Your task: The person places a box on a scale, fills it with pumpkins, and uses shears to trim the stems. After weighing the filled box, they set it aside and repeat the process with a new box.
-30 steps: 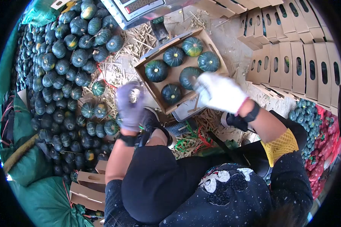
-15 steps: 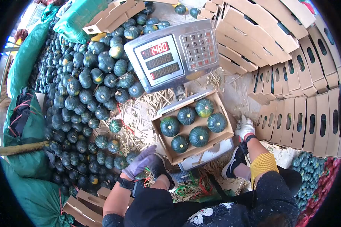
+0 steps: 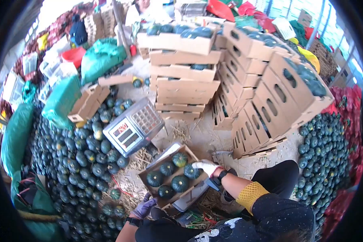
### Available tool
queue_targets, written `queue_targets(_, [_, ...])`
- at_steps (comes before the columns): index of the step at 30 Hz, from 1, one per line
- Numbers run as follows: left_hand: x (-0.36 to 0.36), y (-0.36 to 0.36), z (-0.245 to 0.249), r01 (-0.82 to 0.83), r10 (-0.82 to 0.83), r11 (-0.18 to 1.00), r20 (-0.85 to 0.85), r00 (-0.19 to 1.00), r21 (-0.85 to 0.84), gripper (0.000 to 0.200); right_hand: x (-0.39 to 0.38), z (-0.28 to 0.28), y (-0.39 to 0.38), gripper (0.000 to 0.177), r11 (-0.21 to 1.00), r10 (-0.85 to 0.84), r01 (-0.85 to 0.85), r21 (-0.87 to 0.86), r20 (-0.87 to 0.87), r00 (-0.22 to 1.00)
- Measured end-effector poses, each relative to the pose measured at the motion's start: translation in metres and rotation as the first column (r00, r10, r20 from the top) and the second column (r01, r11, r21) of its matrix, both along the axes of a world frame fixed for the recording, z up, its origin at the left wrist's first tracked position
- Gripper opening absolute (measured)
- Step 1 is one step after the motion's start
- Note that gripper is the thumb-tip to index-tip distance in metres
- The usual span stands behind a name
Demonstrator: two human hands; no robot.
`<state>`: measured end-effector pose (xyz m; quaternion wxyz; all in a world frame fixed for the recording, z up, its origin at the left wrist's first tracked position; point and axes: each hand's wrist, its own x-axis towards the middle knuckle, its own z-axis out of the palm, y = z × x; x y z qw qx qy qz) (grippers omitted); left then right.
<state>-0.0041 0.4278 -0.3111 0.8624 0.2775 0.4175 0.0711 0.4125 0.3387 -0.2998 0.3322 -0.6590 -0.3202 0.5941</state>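
Note:
A cardboard tray [image 3: 196, 192] with several dark green squashes [image 3: 180, 183] rests tilted across the scale's platform [image 3: 189, 199]. My left hand [image 3: 144, 207], in a purple glove, is at the tray's near left corner, its fingers bent at the edge. My right hand [image 3: 205, 166], in a white glove, reaches over the tray's right edge beside a squash, its fingers closed there. The scale's display head [image 3: 134, 126] stands beyond the tray, with red digits lit.
A large squash heap [image 3: 80, 161] lies to the left. Stacked cardboard trays [image 3: 185, 82] stand ahead, and more stacks [image 3: 266, 109] stand to the right. Beyond them are green sacks [image 3: 103, 58]. Another squash pile [image 3: 322, 153] lies at the far right.
The view has swung up and right, showing more stacks. My right hand has moved from beside the tray onto its right edge, and my left hand has come to its near left corner.

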Motion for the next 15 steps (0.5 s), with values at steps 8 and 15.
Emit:
queue_targets(8, [0.019, 0.031, 0.188, 0.103, -0.096, 0.747, -0.047, 0.994, 0.656, 0.054, -0.044, 0.139, -0.072, 0.042, 0.940, -0.174, 0.236, 0.246, -0.248, 0.953])
queue_targets(15, [0.039, -0.023, 0.347, -0.119, 0.024, 0.635, 0.134, 0.991, 0.763, 0.054, -0.035, 0.295, -0.140, 0.070, 0.791, -0.250, 0.486, 0.373, -0.529, 0.811])
